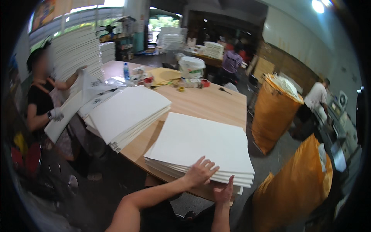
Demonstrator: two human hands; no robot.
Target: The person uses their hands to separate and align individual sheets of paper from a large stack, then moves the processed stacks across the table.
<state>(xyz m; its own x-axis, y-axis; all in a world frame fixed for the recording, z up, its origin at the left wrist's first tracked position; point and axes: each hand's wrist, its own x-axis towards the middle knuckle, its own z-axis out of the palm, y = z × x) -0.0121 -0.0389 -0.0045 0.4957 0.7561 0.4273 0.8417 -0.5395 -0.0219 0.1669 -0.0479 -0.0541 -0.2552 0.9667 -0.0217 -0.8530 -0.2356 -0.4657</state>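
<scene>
1. At the far left, a co-worker (40, 91) is standing and holding a white panel (63, 118), with clear plastic film (91, 87) lying just beside it.
2. Behind the co-worker, a tall pile of white boards (77, 48) is rising close to the windows.
3. Next, a neighbouring stack (131, 112) of white boards is lying on the wooden bench (208, 101), well apart from the person's hands; a blue-labelled bottle (126, 72) is standing behind it.
4. A white bucket (191, 67) is standing towards the back of the bench.
5. The near stack (201, 139) of white boards is lying at the bench's front edge, directly in front of both hands, its layers slightly fanned.
6. The left hand (200, 172) is resting open on this stack's front edge, fingers extended and a little spread, with most of the top board lying beyond them.
7. The right hand (223, 193) is sitting just to the right, at the front edge, thumb pointing up; whether it is gripping a board, I cannot tell.
8. Farther right, two orange sacks (272, 116) are standing on the floor, and a person in a white shirt (316, 96) is leaning forward beyond them.
</scene>
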